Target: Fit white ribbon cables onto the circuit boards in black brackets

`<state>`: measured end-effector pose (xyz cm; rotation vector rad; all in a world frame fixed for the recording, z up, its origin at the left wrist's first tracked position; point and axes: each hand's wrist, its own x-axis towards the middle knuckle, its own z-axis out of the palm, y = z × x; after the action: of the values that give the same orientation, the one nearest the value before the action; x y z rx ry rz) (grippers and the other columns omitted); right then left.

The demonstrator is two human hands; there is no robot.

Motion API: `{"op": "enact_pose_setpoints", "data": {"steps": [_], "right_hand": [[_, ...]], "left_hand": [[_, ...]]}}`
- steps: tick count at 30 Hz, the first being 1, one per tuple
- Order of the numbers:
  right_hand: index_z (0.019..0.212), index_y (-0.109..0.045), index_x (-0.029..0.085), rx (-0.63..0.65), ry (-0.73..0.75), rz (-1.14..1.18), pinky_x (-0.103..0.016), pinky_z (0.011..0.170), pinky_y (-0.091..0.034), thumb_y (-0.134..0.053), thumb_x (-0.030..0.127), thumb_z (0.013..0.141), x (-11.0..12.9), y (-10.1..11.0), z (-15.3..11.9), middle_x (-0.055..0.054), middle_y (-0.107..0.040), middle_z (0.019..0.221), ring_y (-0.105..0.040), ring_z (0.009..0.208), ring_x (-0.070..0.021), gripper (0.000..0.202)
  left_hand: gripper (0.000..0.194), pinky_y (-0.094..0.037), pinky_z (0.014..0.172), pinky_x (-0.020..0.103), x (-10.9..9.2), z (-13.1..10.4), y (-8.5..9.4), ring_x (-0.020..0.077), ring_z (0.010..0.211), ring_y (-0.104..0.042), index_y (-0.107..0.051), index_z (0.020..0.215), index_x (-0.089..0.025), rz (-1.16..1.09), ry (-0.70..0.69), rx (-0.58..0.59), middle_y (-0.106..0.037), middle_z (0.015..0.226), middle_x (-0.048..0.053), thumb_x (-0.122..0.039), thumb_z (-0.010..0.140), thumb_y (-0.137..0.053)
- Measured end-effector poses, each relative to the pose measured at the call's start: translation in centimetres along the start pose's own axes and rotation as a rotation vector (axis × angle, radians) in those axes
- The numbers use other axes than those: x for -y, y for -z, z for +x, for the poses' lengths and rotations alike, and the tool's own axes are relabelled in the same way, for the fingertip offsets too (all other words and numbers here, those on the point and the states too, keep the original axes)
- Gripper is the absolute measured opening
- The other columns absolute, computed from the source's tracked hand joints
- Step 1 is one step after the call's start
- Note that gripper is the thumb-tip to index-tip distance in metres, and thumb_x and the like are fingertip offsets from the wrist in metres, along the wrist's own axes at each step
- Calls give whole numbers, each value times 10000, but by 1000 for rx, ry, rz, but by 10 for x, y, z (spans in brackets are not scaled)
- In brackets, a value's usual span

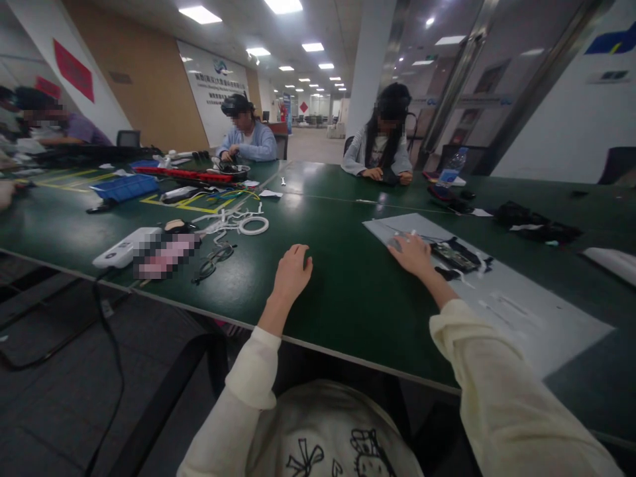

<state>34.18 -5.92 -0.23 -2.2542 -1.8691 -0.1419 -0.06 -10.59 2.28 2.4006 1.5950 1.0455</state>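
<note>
Plainly 1 left hand, grip loose; 1 right hand, grip unclear, beside 1 circuit board.

Ahead of you to the left, the white wall panel carries a blue swirl logo above dark lettering; you can make out "大数据科技有限公司" in its top line, while the Latin line and the smaller Chinese lines below are too blurred for you to read. Your far left has two red paper signs, one on a slanting pillar, their characters illegible. Deep in the room you see a red diamond sign, also unreadable. To your right, the glass partition bears small blue logos, and you cannot read the blue-and-white label on the bottle
</note>
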Motion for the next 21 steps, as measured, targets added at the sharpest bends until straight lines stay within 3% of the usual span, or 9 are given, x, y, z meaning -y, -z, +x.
{"op": "enact_pose_setpoints", "data": {"steps": [6, 11, 16, 19, 21], "right_hand": [[1275, -465, 179, -8, -224, -11, -614, 958, -196, -323, 502, 873, -68, 3, 7, -184, -332, 1371, -217, 1276, -366, 535], [1259, -492, 143, -32, -362, -26, -635, 937, -156, -316, 504, 869, -109, 7, 7, -228, -352, 1338, -229, 1250, -409, 560], [1288, -476, 134, -70, -449, -120, -625, 951, -140, -294, 523, 871, -126, 11, 4, -230, -355, 1344, -180, 1275, -424, 598], [1334, -439, 216, 4, -358, -142, -678, 914, -120, -319, 552, 863, -127, 12, -2, -201, -340, 1378, -152, 1289, -438, 591], [1334, -431, 322, -2, -287, -188, -673, 924, -121, -367, 525, 863, -129, 11, -9, -145, -332, 1407, -201, 1295, -395, 517]], "left_hand": [[251, -448, 892, 325, -3, -1, 2, 181, 1033, -540, -511, 1117, -157, -3, 8, 61, -529, 1173, 85, -220, 894, -415], [251, -440, 909, 317, -4, -2, 2, 171, 1049, -533, -510, 1122, -160, -15, 7, 91, -524, 1180, 82, -208, 895, -414], [257, -450, 893, 315, -3, -3, 2, 170, 1031, -539, -509, 1123, -156, -14, -6, 115, -525, 1173, 78, -212, 890, -416], [259, -445, 898, 323, -3, -3, 2, 172, 1034, -537, -508, 1125, -159, -10, -11, 129, -525, 1166, 82, -203, 888, -412], [264, -440, 906, 331, -4, -3, 2, 177, 1049, -531, -507, 1129, -161, -4, -22, 138, -521, 1167, 87, -192, 888, -405]]}}
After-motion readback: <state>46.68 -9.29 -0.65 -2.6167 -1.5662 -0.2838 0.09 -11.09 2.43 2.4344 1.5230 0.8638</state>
